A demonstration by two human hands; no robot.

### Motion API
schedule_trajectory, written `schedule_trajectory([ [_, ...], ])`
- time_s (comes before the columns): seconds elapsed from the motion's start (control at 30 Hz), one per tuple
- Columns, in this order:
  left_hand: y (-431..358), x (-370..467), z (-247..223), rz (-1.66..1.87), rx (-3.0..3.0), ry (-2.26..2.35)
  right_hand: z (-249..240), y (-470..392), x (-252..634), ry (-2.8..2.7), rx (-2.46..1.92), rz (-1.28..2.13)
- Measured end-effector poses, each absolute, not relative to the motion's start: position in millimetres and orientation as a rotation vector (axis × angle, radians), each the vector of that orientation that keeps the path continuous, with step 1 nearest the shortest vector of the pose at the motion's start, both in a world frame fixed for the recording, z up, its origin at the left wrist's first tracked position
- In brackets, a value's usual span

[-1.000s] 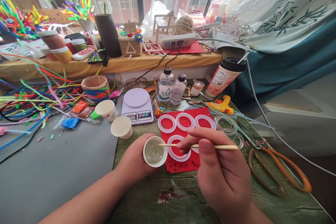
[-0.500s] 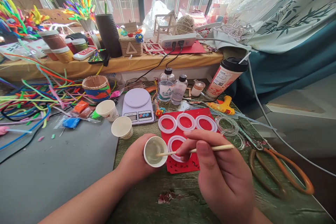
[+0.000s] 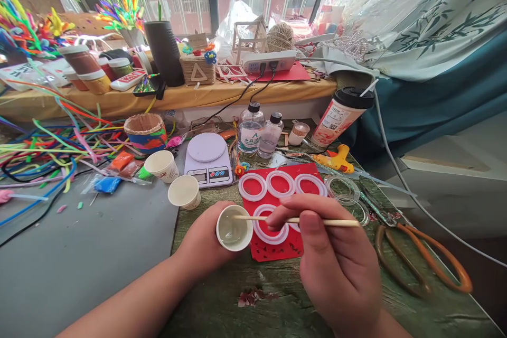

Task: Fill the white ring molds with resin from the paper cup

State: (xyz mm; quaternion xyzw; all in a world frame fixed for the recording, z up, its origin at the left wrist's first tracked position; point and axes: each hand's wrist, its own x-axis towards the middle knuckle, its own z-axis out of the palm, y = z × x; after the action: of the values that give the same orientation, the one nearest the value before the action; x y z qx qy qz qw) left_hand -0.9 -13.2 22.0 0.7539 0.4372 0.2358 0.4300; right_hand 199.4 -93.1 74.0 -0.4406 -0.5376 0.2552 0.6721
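A paper cup [image 3: 234, 245] with clear, slightly cloudy liquid is held by my left hand [image 3: 206, 235], its fingers wrapped round the side. My right hand [image 3: 336, 264] pinches a thin wooden stick [image 3: 340, 223], whose far end dips into the cup. Behind the cup and right hand lies a red sheet [image 3: 277, 253] bearing several whitish ring moulds [image 3: 252, 187]; part of them is hidden by my right hand. Two more paper cups, one farther back [image 3: 161, 166] and one nearer [image 3: 184, 192], stand left of a kitchen scale [image 3: 209, 161].
Behind the moulds stand a labelled bottle [image 3: 250, 134], a smaller bottle [image 3: 271, 137] and a tall drink cup [image 3: 340, 116]. At the right lie a yellow glue gun [image 3: 336, 159] and orange-handled pliers [image 3: 431, 253]. Pipe cleaners [image 3: 51, 153] cover the left back.
The stick's tip has moved toward the back of the cup's opening, and the stick has shifted slightly right with my right hand. My left hand and the cup hold almost still.
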Motion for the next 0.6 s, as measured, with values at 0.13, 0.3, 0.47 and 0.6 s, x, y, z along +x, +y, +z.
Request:
schedule_trajectory([
  [0.13,-13.1,-1.5,20.8,0.589,1.891,1.089,76.8,-90.3,200.2,-1.134,-1.024,0.645],
  [0.3,-13.0,-1.9,18.8,0.604,1.923,1.074,79.6,-90.1,198.9,-1.164,-1.014,0.629],
  [0.47,-12.5,-2.0,18.4,0.597,1.927,1.095,78.0,-91.4,198.3,-1.178,-1.015,0.620],
  [0.6,-12.7,-2.4,18.4,0.599,1.928,1.101,74.8,-95.0,198.8,-1.192,-1.028,0.554],
])
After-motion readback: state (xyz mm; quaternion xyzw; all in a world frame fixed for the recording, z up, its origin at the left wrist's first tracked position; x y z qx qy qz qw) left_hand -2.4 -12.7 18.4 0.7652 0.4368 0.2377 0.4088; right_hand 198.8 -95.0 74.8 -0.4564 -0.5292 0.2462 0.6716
